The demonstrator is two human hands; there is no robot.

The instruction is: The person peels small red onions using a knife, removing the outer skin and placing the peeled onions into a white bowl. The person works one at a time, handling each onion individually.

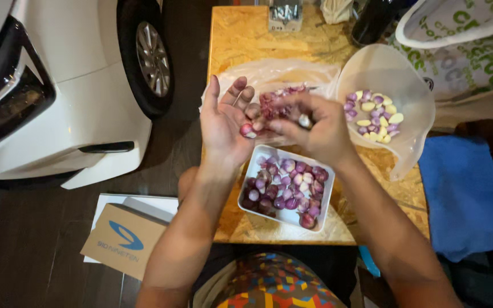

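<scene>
Both hands up over the table (241,40) now. Left hand (223,122) lies palm-up, fingers spread, 1 shallot (247,130) resting at its fingertips. Right hand (315,128) sits just to its right, fingers curled round something small and pale, and is nearer the white tray (246,182) of shallots just below.

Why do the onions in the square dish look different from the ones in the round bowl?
The white square dish holds dark purple shallots, packed full. The clear round bowl holds paler, yellowish-lilac pieces, fewer and spread out. The dish sits near the person's body; the bowl stands farther right. Both rest on the wooden table.
</scene>
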